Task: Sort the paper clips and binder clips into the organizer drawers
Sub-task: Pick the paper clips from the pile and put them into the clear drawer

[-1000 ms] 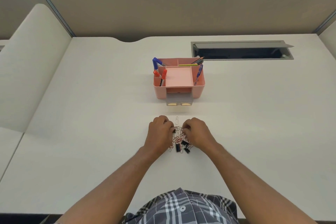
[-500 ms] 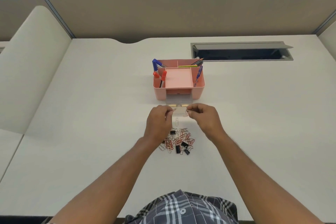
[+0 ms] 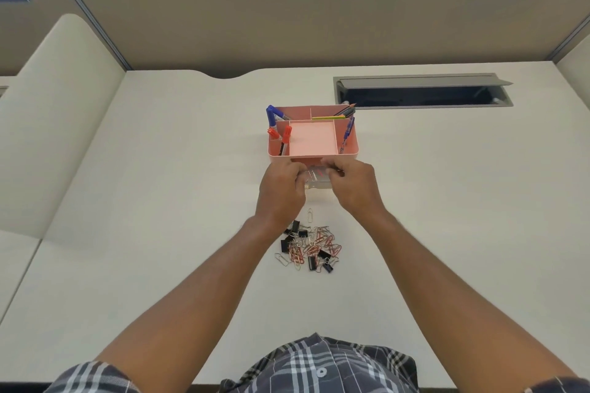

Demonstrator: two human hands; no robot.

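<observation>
Pink organizer, one open drawer

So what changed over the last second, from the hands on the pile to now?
Both hands, left hand and right hand, left the clip pile and moved forward to the open clear drawer under the pink organizer. Pile and organizer stayed put.

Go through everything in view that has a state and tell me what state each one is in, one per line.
Clear drawer: pulled out of the pink organizer, some paper clips inside.
Left hand: over the drawer, fingers curled; what it holds is unclear.
Right hand: over the drawer, fingers curled likewise.
Pile of clips: loose on the desk, unsorted.
Cable hatch: lid open.
</observation>
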